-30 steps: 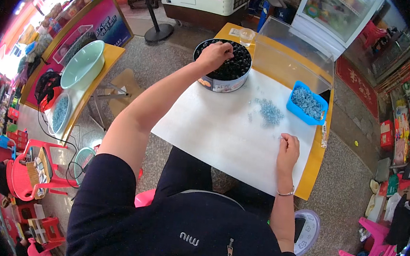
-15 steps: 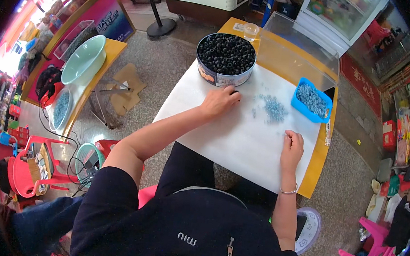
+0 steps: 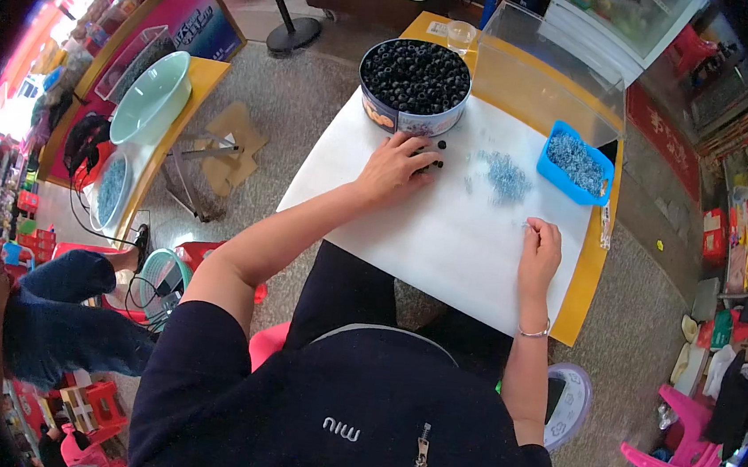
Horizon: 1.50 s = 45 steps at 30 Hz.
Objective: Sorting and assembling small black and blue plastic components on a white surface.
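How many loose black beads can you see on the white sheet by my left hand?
2 clearly visible, both on the white sheet, just right of the left hand: a farther bead, toward the round tub, and a nearer bead. Others may be hidden under the hand.

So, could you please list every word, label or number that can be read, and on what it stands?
I won't copy wording, but lettering shows here:
Dark shirt: pale letters on the chest.
Framed board: pale characters.
Round tin: printing on its side.
Red mat: characters.
White label on the yellow table: too small to read.
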Each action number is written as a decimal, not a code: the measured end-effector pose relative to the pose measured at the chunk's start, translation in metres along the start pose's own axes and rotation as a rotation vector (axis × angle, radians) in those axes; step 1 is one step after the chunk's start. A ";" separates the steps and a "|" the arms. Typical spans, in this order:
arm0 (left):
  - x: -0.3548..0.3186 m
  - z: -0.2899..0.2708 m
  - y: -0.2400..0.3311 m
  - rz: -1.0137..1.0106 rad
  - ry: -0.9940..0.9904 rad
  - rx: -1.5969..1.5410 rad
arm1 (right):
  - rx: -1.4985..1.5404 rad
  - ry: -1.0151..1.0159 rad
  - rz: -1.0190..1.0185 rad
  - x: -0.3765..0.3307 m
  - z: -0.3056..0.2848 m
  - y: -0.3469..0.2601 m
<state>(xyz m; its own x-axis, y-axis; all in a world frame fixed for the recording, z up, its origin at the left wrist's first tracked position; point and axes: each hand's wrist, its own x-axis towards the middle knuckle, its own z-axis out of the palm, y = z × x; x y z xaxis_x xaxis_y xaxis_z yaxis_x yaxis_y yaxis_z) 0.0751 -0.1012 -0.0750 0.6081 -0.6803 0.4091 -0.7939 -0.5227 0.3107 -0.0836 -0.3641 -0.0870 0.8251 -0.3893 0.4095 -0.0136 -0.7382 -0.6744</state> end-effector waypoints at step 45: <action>-0.058 -0.014 0.011 -0.804 0.625 -1.131 | -0.011 -0.004 0.007 0.000 0.003 0.006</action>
<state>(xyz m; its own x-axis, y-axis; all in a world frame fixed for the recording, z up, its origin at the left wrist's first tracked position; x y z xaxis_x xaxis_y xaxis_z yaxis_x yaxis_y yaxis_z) 0.0312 -0.0607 -0.0834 0.9984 0.0556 0.0118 -0.0236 0.2162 0.9761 -0.0822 -0.3670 -0.0932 0.8271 -0.3922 0.4025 -0.0256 -0.7418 -0.6702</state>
